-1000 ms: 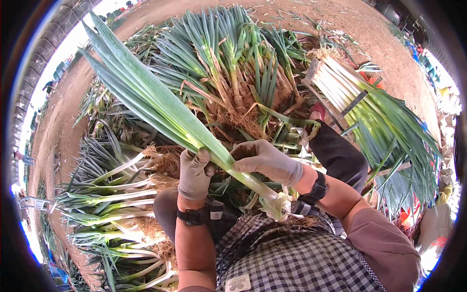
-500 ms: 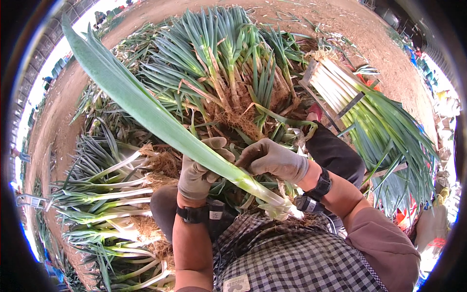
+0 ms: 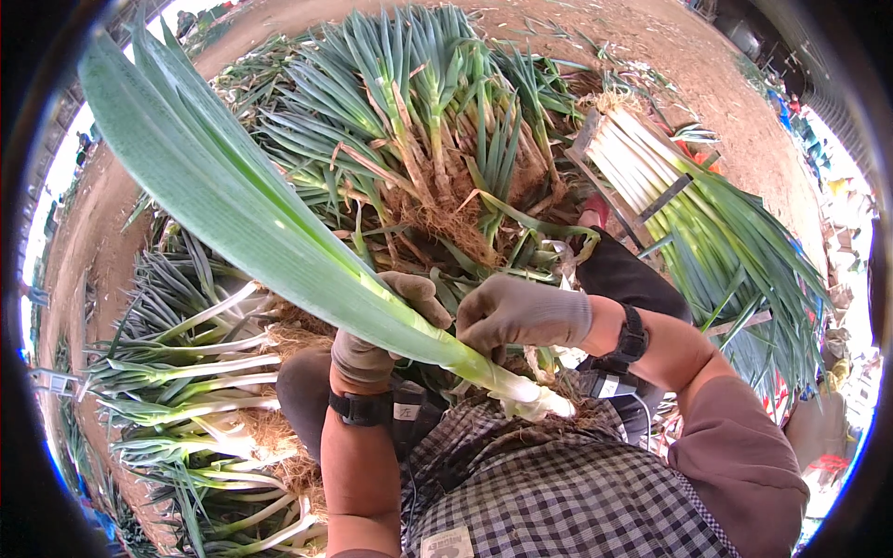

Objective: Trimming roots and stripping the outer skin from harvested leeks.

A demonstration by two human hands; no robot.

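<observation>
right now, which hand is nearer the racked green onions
Right. The right hand is lower-left of the racked green onions in view; the left hand is farther left, partly behind the held green onion.

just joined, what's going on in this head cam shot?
A person in a checked apron holds one large leek slantwise over the lap, stem end toward the body. The gloved left hand supports it from beneath; the gloved right hand pinches at its paler stem. Rooted leeks lie in a front pile and a left row; a white-stemmed bundle rests at right.
</observation>
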